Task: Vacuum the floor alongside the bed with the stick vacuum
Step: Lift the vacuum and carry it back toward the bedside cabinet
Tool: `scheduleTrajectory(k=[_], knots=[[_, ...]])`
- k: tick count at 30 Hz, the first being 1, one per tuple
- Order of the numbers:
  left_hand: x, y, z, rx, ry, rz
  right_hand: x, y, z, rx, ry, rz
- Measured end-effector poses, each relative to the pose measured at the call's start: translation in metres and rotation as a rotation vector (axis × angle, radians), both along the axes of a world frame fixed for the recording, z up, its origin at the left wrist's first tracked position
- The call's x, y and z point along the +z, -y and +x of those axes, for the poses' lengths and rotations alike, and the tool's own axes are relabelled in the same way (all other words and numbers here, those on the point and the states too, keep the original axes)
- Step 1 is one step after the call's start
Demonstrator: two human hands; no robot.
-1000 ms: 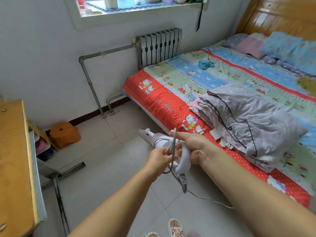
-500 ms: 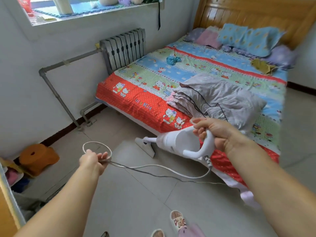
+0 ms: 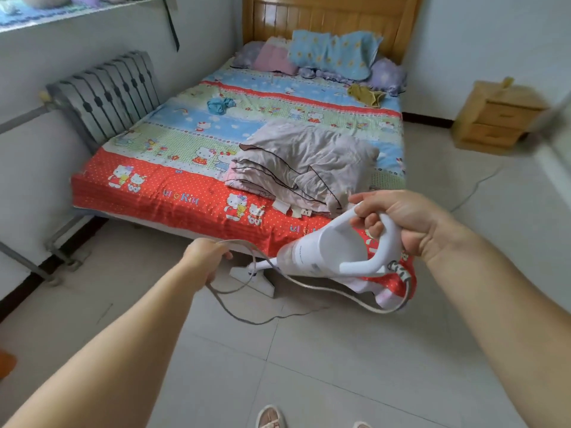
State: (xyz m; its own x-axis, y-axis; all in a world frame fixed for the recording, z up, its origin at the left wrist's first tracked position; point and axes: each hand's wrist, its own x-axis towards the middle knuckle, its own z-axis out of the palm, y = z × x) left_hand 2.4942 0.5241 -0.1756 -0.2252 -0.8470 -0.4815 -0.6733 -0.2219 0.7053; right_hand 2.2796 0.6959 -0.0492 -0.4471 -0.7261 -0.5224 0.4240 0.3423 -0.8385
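My right hand [image 3: 398,219] grips the loop handle of the white stick vacuum [image 3: 324,254], whose body slants down to the left. Its flat floor head [image 3: 253,278] rests on the tiles close to the foot of the bed [image 3: 173,193]. My left hand [image 3: 205,257] holds a loop of the grey power cord [image 3: 340,296], which hangs from the vacuum's rear and trails over the floor. The bed has a red, blue and green cartoon sheet with a folded grey quilt [image 3: 302,162] on it.
A grey radiator [image 3: 105,91] and pipes line the left wall beside the bed. A wooden nightstand [image 3: 494,115] stands at the far right by the wall. Another cord [image 3: 475,186] runs over the tiles right of the bed. My slippered feet [image 3: 272,417] show at the bottom edge.
My view has swung right, showing the whole bed and nightstand. My left hand came off the vacuum handle, drew the cord out leftward, then moved closer to the floor head.
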Motion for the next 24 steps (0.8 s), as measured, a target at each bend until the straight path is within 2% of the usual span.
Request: scheduleTrajectory(k=[4, 7, 10, 14, 20, 24], knots=[[-0.02, -0.043, -0.032, -0.028, -0.092, 0.288, 0.004, -0.03, -0.015, -0.079, 0.026, -0.011], [-0.03, -0.074, -0.053, -0.058, -0.056, 0.349, 0.001, -0.057, -0.029, -0.122, 0.025, -0.004], [-0.036, -0.1, -0.068, 0.007, -0.05, 0.403, -0.001, -0.086, -0.04, -0.105, -0.025, 0.005], [-0.039, -0.144, -0.09, 0.142, -0.127, 0.503, 0.0, -0.132, -0.059, -0.074, -0.151, 0.042], [-0.034, -0.213, -0.128, 0.253, -0.334, 0.602, 0.005, -0.189, -0.082, -0.071, -0.344, 0.025], [-0.02, -0.257, -0.152, 0.263, -0.479, 0.594, 0.016, -0.223, -0.094, 0.005, -0.639, 0.049]])
